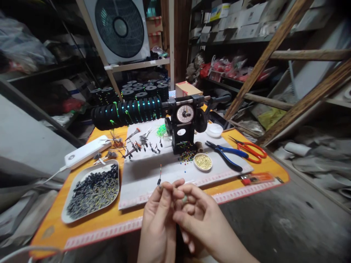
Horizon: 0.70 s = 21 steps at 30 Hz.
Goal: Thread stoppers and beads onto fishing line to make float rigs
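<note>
My left hand [160, 212] is closed, thumb and forefinger pinched together above the front edge of the white board [153, 171]. What it pinches is too small or hidden to name. Just beyond its fingertips shows a small black piece with a thin orange-tipped stalk [159, 180]; whether the fingers touch it I cannot tell. Close against the left fingers, my right hand [197, 212] has its fingers curled in. A pale green spot [184, 199] shows among the right fingers, its kind unclear. Several similar black pieces [137, 147] lie farther back on the board.
A black winding machine [182, 126] with stacked spools [126, 113] stands behind. Left is a tray [63, 215] of small dark parts. Right are a dish of gold beads [203, 161], loose coloured beads [188, 155], blue-handled pliers [227, 155], red scissors [251, 150] and an orange-handled tool [257, 178].
</note>
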Tool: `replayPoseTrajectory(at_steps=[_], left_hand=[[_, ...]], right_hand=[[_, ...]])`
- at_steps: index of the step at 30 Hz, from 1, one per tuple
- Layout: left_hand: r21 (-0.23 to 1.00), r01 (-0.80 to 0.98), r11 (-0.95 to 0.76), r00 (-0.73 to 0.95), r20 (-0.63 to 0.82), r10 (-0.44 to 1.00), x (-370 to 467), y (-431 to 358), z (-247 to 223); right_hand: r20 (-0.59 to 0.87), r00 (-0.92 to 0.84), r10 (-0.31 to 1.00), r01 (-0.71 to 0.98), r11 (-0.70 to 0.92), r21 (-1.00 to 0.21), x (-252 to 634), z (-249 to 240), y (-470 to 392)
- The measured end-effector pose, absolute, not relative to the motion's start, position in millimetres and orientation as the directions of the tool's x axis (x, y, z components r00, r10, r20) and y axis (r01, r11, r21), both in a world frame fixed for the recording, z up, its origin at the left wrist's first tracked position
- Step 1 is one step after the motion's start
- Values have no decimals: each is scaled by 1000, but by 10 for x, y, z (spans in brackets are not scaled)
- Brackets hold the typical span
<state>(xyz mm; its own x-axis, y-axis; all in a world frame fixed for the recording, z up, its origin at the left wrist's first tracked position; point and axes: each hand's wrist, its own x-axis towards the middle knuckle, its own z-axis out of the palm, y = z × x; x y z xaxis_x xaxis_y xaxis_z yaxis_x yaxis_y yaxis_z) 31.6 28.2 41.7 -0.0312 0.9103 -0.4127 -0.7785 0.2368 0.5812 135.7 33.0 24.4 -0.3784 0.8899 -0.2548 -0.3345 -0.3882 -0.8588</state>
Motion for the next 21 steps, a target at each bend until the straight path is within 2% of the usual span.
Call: replayPoseTrajectory(at_steps=[4, 15, 21], left_hand=[[582, -787, 204, -52, -393, 918, 303, 284, 419], [462, -866, 193, 9, -371, 928, 246, 299, 344], [446, -889, 102, -94, -397, 913, 234, 334, 337]], right_hand=[[-239, -379, 894, -295, -361, -885, 1376, 227, 316], [-106, -325, 940, -189, -175, -966, 1530, 138, 122], [23, -363, 932, -187, -49, -981, 1534, -23, 8]])
